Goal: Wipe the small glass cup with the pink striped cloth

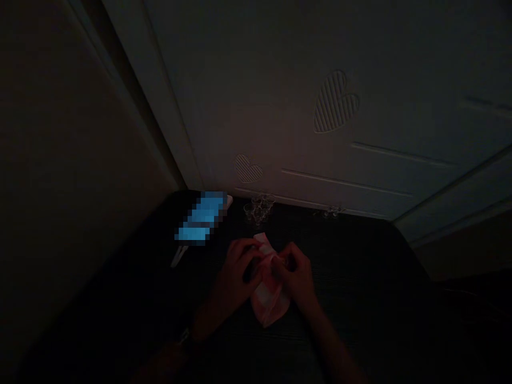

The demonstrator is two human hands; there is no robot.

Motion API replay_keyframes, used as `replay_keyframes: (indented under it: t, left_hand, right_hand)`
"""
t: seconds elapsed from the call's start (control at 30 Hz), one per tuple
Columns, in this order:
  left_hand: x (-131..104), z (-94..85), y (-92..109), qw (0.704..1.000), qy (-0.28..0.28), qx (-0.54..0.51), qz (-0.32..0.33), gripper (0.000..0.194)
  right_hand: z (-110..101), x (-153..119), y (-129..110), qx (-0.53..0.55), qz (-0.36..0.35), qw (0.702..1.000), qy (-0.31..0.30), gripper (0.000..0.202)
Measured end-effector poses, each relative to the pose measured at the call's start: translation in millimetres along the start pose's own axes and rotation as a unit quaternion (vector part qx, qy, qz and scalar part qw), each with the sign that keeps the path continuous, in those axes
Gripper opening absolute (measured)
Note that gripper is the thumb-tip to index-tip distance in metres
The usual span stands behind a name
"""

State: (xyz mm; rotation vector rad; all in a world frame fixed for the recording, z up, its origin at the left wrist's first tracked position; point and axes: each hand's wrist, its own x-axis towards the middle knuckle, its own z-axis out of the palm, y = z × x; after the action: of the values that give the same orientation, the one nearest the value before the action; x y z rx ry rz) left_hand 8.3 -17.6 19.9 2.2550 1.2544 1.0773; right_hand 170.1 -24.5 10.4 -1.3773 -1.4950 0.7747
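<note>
In the dim light, a soft pink-and-white piece (266, 298) lies between my hands, low over the dark table. Whether it is folded cloth or a small bag I cannot tell. My left hand (240, 266) pinches its upper left side, fingers bent over its top. On the opposite side, my right hand (295, 272) grips its upper right edge between thumb and curled fingers. Its pale top end sticks up past the fingertips, and its wider, pointed lower part hangs toward me. Part of its middle is hidden by my fingers.
A device with a lit blue, blurred screen (204, 216) lies at the back left, a white cable (178, 257) below it. Behind my hands stands a cluster of small shiny loops (259, 209), with a smaller one (332, 212) to the right. A pale panel with hearts (336, 104) rises behind the table.
</note>
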Motion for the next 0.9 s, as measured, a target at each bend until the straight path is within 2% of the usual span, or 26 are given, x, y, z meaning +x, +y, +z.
replay_keyframes:
  t: [0.13,0.23,0.3,0.47,0.73,0.9]
  left_hand:
    - [-1,1.9,3,0.999,-0.022,0.018,0.018,0.021]
    - [-3,5.2,4,0.997,-0.061,0.025,0.034,0.034]
    - [-3,7.1,4,0.996,-0.071,0.026,0.036,0.035]
    - [-3,9.5,2,0.999,-0.048,0.014,0.019,0.013]
    - [-3,7.3,-3,0.998,-0.042,-0.040,-0.017,0.026]
    - [-3,5.3,-6,0.996,-0.042,-0.067,-0.038,0.026]
  right_hand:
    - [-2,0,0,-0.001,-0.002,1.000,0.020,0.017]
    - [0,0,-1,0.001,-0.010,1.000,0.015,0.014]
    - [2,-1,-2,0.005,-0.013,1.000,0.004,0.013]
    - [4,-4,-4,0.004,-0.034,0.999,-0.024,0.013]
    - [4,-3,-6,-0.006,-0.044,0.999,-0.014,0.011]
    - [3,-3,-8,-0.005,-0.038,0.999,-0.029,0.011]
